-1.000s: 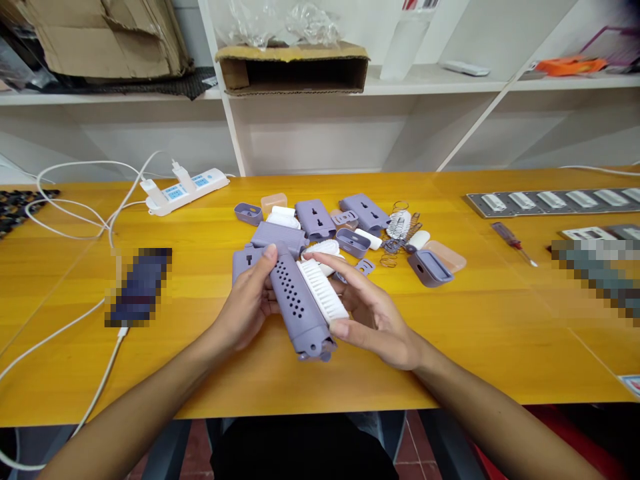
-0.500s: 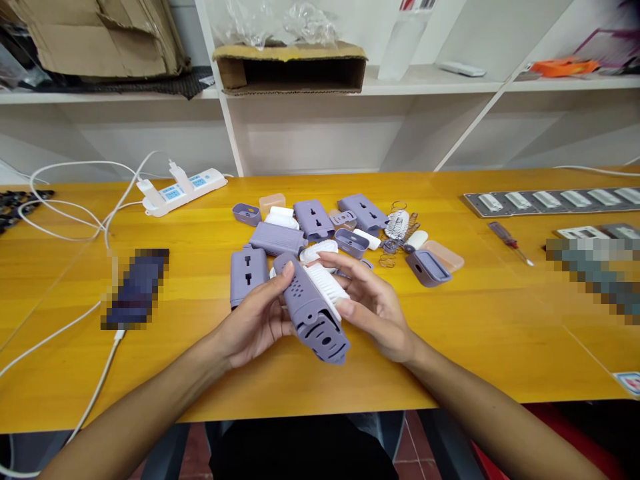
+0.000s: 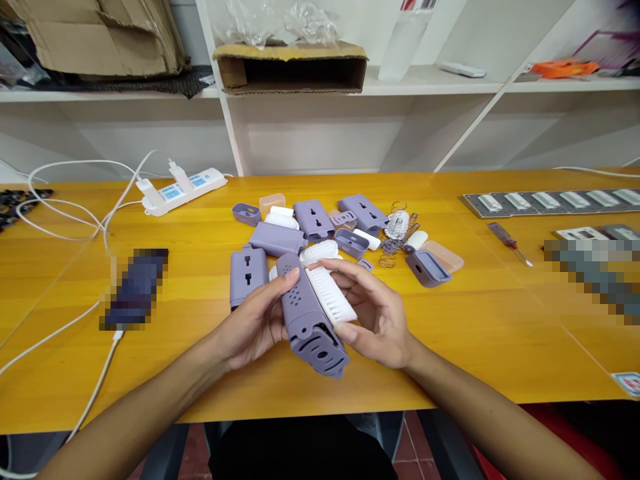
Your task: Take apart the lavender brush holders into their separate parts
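My left hand (image 3: 257,323) grips a purple plastic case (image 3: 305,313) from its left side, thumb on the face with small round holes. The slotted end of the case points down toward me. Between the thumb and fingers of my right hand (image 3: 380,317) is a white brush (image 3: 331,297), its bristles facing right and its back against the right side of the case. Whether the brush is fixed to the case cannot be seen. Just behind lie another white brush (image 3: 319,251) and a purple case with keyhole slots (image 3: 249,272).
Several purple cases, caps and white pieces lie behind my hands, with tangled springs (image 3: 393,247) and an open purple cap (image 3: 429,268) to the right. A screwdriver (image 3: 505,239) lies farther right. Leftward are a phone (image 3: 136,290), white cables and a power strip (image 3: 184,192).
The purple case has turned slightly and its slotted end has dropped a little. The brush shows more of its bristles, and my right hand has shifted slightly with it.
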A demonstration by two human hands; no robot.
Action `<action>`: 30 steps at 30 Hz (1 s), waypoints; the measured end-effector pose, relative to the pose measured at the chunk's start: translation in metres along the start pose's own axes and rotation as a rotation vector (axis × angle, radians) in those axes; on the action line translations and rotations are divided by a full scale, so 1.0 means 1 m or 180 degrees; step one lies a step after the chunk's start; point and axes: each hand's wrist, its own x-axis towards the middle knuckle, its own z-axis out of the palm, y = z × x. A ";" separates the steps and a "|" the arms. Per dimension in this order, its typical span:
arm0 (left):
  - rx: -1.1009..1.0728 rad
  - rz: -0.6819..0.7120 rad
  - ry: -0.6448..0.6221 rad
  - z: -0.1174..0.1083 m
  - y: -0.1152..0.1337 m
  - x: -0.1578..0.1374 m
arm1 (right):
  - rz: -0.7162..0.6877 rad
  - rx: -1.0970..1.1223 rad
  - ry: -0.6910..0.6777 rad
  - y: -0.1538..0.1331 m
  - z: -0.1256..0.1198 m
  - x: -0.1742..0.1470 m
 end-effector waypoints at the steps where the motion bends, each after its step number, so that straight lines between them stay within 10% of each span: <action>1: 0.0060 0.0012 0.0012 -0.001 0.001 0.000 | -0.0078 0.0003 -0.0002 0.000 0.001 0.000; 10: 0.1351 0.1390 0.0253 -0.013 0.002 0.002 | -0.0223 -0.0411 -0.0310 -0.009 0.001 -0.002; 30: 0.3281 0.2954 -0.0029 -0.017 -0.009 -0.007 | -0.0491 -0.0867 0.0089 0.001 0.001 0.001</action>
